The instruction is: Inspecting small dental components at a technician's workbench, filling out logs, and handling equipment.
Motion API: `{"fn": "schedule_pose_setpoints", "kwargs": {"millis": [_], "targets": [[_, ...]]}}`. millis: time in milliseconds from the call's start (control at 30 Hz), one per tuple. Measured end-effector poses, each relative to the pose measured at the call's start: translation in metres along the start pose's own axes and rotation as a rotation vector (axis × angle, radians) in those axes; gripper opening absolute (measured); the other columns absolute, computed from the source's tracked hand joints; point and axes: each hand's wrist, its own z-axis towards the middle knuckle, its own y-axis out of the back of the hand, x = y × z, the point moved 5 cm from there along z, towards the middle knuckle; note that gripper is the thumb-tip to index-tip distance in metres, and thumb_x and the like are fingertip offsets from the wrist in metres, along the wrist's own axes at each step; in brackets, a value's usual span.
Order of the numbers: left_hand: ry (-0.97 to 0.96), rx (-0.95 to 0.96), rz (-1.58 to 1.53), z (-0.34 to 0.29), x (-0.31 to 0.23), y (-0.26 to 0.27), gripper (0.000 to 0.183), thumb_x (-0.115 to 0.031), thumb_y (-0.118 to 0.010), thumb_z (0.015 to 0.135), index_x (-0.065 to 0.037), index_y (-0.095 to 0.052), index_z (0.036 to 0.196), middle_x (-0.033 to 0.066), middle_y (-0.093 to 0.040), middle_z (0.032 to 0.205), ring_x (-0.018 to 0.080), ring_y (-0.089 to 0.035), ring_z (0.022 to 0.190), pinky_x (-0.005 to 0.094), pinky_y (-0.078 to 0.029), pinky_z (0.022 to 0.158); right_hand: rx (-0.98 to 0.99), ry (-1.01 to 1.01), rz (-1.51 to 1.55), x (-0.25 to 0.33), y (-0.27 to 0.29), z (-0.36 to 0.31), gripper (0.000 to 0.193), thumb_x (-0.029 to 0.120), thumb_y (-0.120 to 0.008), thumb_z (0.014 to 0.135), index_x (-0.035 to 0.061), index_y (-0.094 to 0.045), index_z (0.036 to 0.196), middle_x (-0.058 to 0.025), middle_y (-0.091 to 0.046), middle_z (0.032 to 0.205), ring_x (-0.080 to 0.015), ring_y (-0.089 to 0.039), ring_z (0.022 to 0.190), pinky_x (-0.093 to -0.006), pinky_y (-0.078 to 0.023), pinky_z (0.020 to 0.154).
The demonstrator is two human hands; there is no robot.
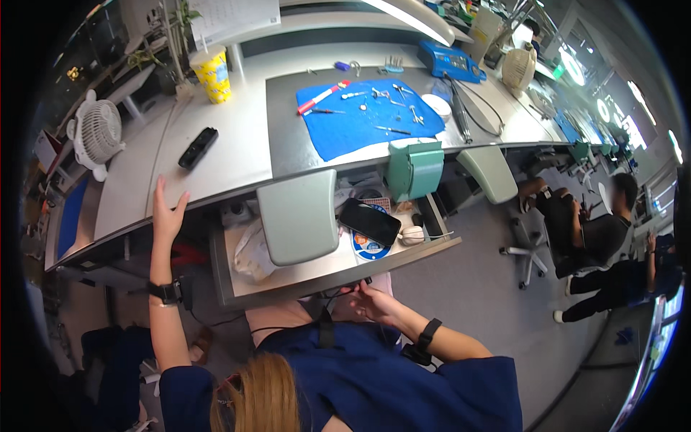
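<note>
My left hand [167, 212] reaches up at the front edge of the workbench, its fingers spread and nothing in it. Just beyond it, on the white bench top, lies a black oblong case [198, 148]. My right hand [377, 303] is in front of my waist, below the drawer front, with its fingers curled around a thin black cable [332, 294]. An open drawer [288, 291] spans the space between my hands. Inside it are a black smartphone [370, 222], a small white rounded device [412, 235] with a cord and a crumpled white bag [252, 252].
Grey-green armrest pads [298, 218] and a green box-like holder [416, 170] jut over the drawer. A blue cloth [335, 137] bears several small metal parts and tools. Around it stand a yellow cup [212, 75], white fan [99, 133] and blue device [451, 61]. People sit and stand at right.
</note>
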Motion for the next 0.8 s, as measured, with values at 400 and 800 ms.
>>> {"fn": "schedule_pose_setpoints", "kwargs": {"millis": [400,800], "targets": [[0.181,0.376,-0.044,-0.164,-0.119,-0.025,0.058,-0.017,-0.060,0.078,-0.002,-0.035,0.128,0.0163,-0.036,0.131,0.0323,-0.030,0.125,0.0420,-0.023,0.102,0.025,-0.122,0.169,-0.040,-0.007,-0.050,0.033,0.040,-0.034,0.093,0.0143,-0.046,0.111,0.0025,-0.051,0.120,-0.0157,-0.053,0.091,-0.0288,-0.043,0.078],[0.119,0.438,0.057,-0.176,-0.117,-0.040,0.050,-0.020,-0.058,0.078,-0.003,-0.041,0.122,0.0171,-0.037,0.130,0.0310,-0.031,0.124,0.0484,-0.010,0.105,-0.267,0.461,-1.707,0.098,-0.084,-0.088,0.015,0.020,-0.061,0.078,0.0065,-0.065,0.084,-0.0087,-0.064,0.070,-0.0204,-0.062,0.065,-0.0328,-0.049,0.055]]}}
